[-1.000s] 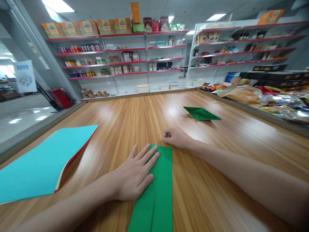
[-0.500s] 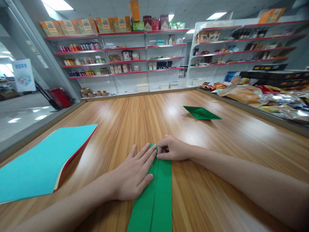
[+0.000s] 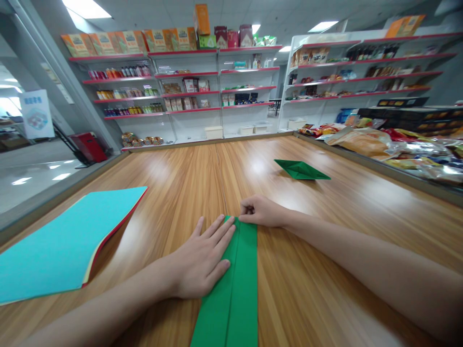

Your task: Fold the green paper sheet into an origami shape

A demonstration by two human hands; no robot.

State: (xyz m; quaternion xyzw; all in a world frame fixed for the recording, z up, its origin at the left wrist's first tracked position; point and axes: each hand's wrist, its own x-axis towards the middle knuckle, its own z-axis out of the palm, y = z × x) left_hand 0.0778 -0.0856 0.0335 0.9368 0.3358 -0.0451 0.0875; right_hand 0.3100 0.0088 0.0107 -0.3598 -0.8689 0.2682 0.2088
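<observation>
A long green sheet of paper (image 3: 244, 284) lies on the wooden table in front of me, with a folded seam running along its length. My left hand (image 3: 204, 260) rests flat on its left part, fingers spread toward the far end. At that far edge, my right hand (image 3: 262, 210) has its fingers curled in, the thumb side touching or just over the paper's far right end. Nothing shows between those fingers. Farther off to the right sits a folded green paper piece (image 3: 302, 169), pointed at both ends, apart from both hands.
A stack of coloured paper (image 3: 72, 241), light blue on top, lies at the left with a raised right edge. Packaged snacks (image 3: 379, 142) are heaped beyond the right rim of the table (image 3: 173, 178). Stocked shelves (image 3: 188, 91) stand behind.
My right hand has moved slightly away from me and to the right, from the seam to the paper's far right end. My left hand stays in place on the paper.
</observation>
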